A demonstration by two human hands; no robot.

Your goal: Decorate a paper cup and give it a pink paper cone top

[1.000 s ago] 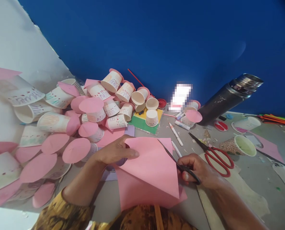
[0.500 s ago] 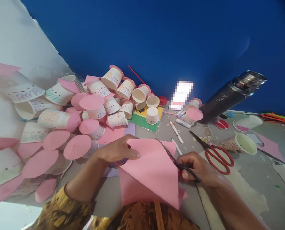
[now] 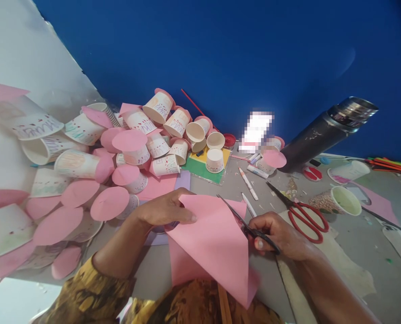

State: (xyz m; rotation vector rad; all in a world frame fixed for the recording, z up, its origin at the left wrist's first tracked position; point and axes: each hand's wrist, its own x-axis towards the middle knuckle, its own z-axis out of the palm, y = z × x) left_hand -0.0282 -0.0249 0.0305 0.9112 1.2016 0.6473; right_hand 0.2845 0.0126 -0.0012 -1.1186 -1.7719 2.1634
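A sheet of pink paper [image 3: 217, 238] is pinched at its upper left by my left hand [image 3: 166, 209], thumb on top. My right hand [image 3: 271, 234] grips a pair of black-handled scissors [image 3: 245, 225]. Their blades lie across the paper's upper right part and point up and left; a strip of the sheet stands beyond them. Another pink sheet [image 3: 180, 265] lies beneath, partly covered. Red-handled scissors [image 3: 301, 213] rest on the table just past my right hand.
Paper cups with pink tops [image 3: 129, 146] are heaped at the left. A dark flask [image 3: 322, 135] leans at the back right. White markers [image 3: 248, 183], a patterned cup [image 3: 335, 200] and a glowing, blurred screen [image 3: 256, 130] are farther back. Cream scraps [image 3: 349, 270] lie at right.
The pink paper's lower corner has swung down and slightly left. The scissors have shifted slightly left along the sheet, and my left hand keeps its pinch. The view has tilted a little.
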